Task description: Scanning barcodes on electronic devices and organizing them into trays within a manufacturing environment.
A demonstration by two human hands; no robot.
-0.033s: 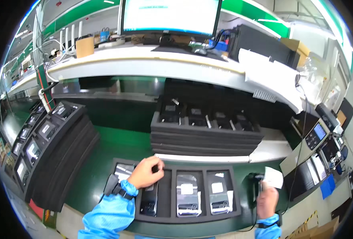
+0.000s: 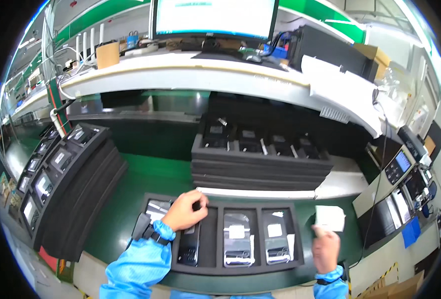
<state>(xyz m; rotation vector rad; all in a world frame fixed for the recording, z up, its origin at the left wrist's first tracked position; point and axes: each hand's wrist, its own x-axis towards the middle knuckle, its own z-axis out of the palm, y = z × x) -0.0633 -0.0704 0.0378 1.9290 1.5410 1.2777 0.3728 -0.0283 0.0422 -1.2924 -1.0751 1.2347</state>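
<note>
My left hand rests fingers-down on the top end of a black handheld device. The device lies in the second slot of a black foam tray in front of me. Two more devices with clear film on their screens fill the slots to the right. Another lies in the leftmost slot, partly hidden by my wrist. My right hand is raised beside the tray's right end and pinches a small white slip of paper.
A stack of black foam trays with devices stands just behind the front tray. Another tray stack leans at the left. A monitor sits on the white shelf above. Payment terminals stand at the right.
</note>
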